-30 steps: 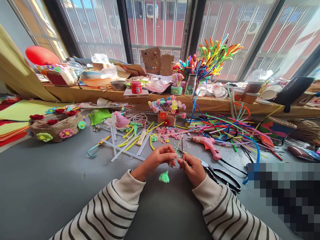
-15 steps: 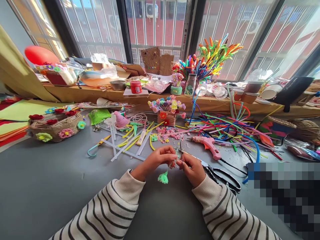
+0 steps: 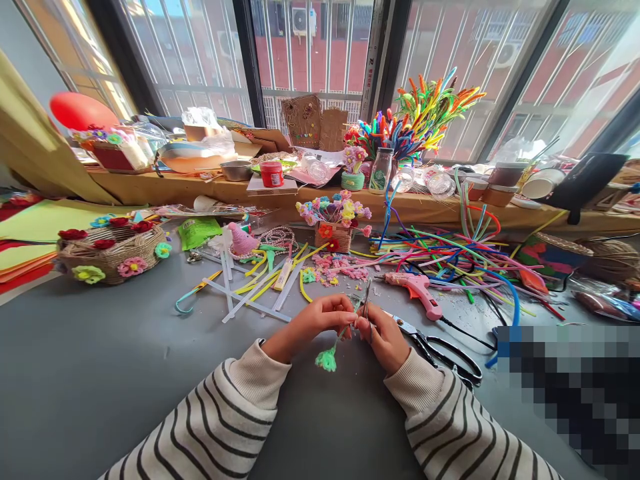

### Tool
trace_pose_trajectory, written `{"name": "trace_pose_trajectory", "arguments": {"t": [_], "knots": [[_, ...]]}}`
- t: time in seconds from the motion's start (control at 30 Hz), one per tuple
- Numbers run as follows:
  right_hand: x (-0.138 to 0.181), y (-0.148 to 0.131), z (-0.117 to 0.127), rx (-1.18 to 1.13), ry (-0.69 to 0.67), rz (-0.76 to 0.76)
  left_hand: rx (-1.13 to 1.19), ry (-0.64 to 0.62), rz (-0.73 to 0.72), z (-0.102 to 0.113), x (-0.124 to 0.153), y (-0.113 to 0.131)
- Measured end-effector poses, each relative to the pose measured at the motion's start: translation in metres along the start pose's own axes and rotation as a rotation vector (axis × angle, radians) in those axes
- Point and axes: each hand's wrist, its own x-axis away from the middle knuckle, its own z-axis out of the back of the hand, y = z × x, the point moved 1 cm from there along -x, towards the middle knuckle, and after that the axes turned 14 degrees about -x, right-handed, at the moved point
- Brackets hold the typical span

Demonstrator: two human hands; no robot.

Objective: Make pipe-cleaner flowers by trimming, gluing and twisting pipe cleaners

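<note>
My left hand (image 3: 327,316) pinches the thin pale stem of a small mint-green fuzzy flower (image 3: 326,360), whose head hangs below the fingers. Small metal scissors (image 3: 368,293) are in my right hand (image 3: 387,339), blades pointing up and away from me beside the stem. The fingertips of both hands nearly meet, and part of the scissors' handles is hidden by the fingers. Just beyond the right hand, large black-handled scissors (image 3: 450,355) lie on the table.
Ahead lie pink fuzzy clippings (image 3: 340,268), a pink glue gun (image 3: 415,292) with a black cord, and a heap of coloured pipe cleaners (image 3: 430,248). Clear glue sticks (image 3: 250,304) lie left of centre. A twine basket (image 3: 110,252) with flowers stands at the left.
The small scissors' blades have turned and moved slightly in my right hand. The green flower has tilted a little toward me; the left hand has barely moved.
</note>
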Motion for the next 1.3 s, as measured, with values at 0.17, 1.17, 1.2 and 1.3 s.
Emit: {"name": "trace_pose_trajectory", "arguments": {"t": [0.17,1.17,1.2,1.3], "knots": [[-0.0003,0.0003,0.0006,0.024,0.013,0.014,-0.039,-0.027,-0.008,-0.0012,0.0011,0.0014],[0.0008,0.0004,0.0015,-0.140,0.031,0.028,0.012,-0.029,-0.032,-0.0001,0.0022,-0.0010],[0.0009,-0.0003,0.0013,-0.163,0.011,0.046,0.000,-0.036,-0.036,0.0000,0.0023,-0.0013],[0.0014,-0.0024,0.0016,-0.202,-0.014,0.095,-0.033,-0.045,-0.051,0.0001,0.0026,-0.0013]]}}
